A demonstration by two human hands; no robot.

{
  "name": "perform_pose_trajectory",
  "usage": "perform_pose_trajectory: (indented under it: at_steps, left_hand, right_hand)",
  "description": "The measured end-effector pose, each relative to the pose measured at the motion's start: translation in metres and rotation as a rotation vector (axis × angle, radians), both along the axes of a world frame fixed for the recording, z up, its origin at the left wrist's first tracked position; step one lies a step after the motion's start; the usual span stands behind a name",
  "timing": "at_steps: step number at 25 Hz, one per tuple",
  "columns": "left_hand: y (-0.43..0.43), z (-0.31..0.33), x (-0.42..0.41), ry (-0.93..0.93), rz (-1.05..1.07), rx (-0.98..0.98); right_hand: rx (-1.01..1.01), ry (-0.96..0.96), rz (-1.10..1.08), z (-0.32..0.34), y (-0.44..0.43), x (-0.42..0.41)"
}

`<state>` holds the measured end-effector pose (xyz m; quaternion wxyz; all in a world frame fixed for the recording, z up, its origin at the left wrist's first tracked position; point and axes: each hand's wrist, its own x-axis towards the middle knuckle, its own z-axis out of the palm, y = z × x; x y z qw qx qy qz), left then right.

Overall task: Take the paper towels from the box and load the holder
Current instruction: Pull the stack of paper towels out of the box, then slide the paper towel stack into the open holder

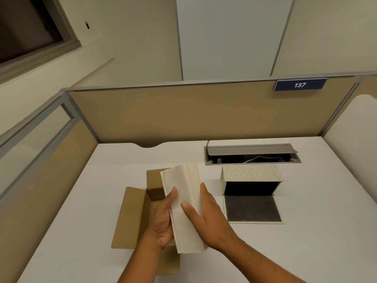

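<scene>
The open brown cardboard box (132, 217) is largely hidden behind the left hand (161, 225) and the white stack of folded paper towels (183, 201); its interior cannot be seen. The cream patterned holder (251, 173) has a dark interior whose contents cannot be told. Both forearms are cut off by the bottom edge. Items inside the grey recessed cable tray (253, 154) are too small to identify.
</scene>
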<state>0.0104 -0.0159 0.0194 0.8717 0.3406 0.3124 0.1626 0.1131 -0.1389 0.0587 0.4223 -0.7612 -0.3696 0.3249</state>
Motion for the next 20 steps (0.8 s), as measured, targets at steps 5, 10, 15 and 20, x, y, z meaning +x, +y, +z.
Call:
perform_pose_trajectory:
  at_steps: [5,10,15,20]
  left_hand:
    - [-0.056,0.008,0.052,0.112,-0.025,-0.042]
    - [-0.095,0.007,0.098,0.136,0.038,-0.047]
    - [-0.126,-0.004,0.136,0.139,0.151,-0.052]
    - [-0.129,-0.014,0.155,0.164,0.289,-0.013]
  right_hand:
    - [-0.041,0.041,-0.097,0.005,-0.049,0.038]
    - [-0.121,0.311,-0.144,-0.017,-0.115,0.084]
    - [-0.028,0.471,-0.352,-0.045,-0.159,0.112]
    - [0.138,0.718,-0.671,-0.070,-0.185,0.151]
